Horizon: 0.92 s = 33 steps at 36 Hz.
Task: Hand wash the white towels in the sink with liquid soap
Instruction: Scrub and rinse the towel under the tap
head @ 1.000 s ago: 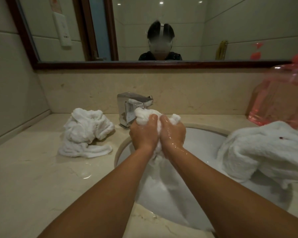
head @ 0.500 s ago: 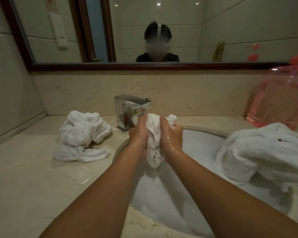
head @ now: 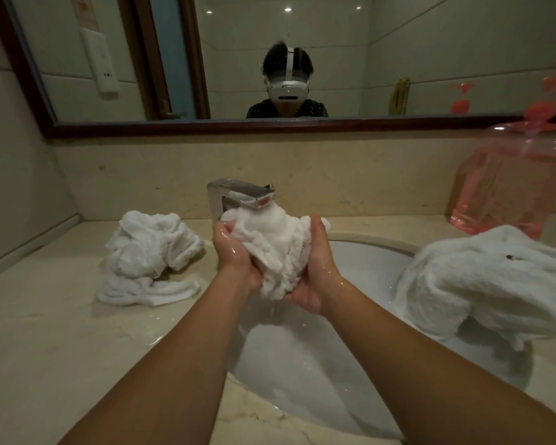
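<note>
Your left hand (head: 235, 255) and right hand (head: 315, 271) both squeeze a bunched wet towel (head: 273, 245) between them, fingers curled into it, above the sink (head: 350, 261) and just under the faucet (head: 238, 194) at 12 o'clock. Another crumpled towel (head: 148, 255) lies on the counter (head: 45, 332) at 9 o'clock. A third towel (head: 482, 281) drapes over the sink rim at 3 o'clock, with the pink soap bottle (head: 507, 187) at 2 o'clock.
</note>
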Tool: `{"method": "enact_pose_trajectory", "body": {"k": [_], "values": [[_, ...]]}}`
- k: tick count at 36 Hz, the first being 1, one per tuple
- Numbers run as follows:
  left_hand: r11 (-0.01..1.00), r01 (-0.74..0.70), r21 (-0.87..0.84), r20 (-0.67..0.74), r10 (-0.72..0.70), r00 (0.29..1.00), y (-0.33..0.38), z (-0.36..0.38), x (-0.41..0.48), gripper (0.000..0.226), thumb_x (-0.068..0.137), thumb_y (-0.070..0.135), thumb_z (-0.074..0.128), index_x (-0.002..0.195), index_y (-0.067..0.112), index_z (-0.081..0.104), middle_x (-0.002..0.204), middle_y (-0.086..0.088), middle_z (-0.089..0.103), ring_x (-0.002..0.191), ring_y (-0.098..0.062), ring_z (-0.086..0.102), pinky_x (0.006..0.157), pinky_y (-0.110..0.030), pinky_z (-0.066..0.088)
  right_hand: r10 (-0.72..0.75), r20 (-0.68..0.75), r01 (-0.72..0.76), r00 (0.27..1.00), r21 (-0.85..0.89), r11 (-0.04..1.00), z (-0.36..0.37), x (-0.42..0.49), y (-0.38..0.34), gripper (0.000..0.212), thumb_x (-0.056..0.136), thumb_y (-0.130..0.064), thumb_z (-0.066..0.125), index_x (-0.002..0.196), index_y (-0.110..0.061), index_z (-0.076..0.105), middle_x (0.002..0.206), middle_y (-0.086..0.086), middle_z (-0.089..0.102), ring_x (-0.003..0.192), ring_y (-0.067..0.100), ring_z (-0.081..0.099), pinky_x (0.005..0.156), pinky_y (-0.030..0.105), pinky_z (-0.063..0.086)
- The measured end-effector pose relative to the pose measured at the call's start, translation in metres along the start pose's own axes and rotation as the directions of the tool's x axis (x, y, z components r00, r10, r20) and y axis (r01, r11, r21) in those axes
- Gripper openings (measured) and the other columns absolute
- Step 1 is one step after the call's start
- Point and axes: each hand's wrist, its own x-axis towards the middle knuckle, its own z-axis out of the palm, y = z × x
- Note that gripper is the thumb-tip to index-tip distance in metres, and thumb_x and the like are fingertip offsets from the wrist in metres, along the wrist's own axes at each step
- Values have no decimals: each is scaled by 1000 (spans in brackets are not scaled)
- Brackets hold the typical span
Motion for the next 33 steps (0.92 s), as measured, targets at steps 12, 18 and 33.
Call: {"method": "enact_pose_trajectory", "body": {"k": [12,18,33], "values": [[940,111,321,198,-182,963,-1,-2,-8,60,89,53,55,118,5,78,112,-25,77,97,-41,75,87,-46,60,-226,-259,227,939,-27,974,-16,25,-8,107,40,-96,79,124,-30,76,119,7,79,106,38,76,99,61,59],[887,34,460,87,-83,993,-8,-5,3,88,58,83,76,123,22,75,108,-13,81,96,-40,79,94,-62,60,-315,-195,287,929,-158,945,2,11,-7,73,80,-86,60,125,-31,75,117,5,79,105,31,77,97,53,61],[931,35,363,176,-106,979,-1,-7,-7,50,94,51,64,124,11,75,114,-21,78,102,-40,77,91,-53,62,-337,62,337,939,19,941,3,8,-13,70,95,-67,62,137,-11,68,123,21,77,111,37,77,98,54,62]]}}
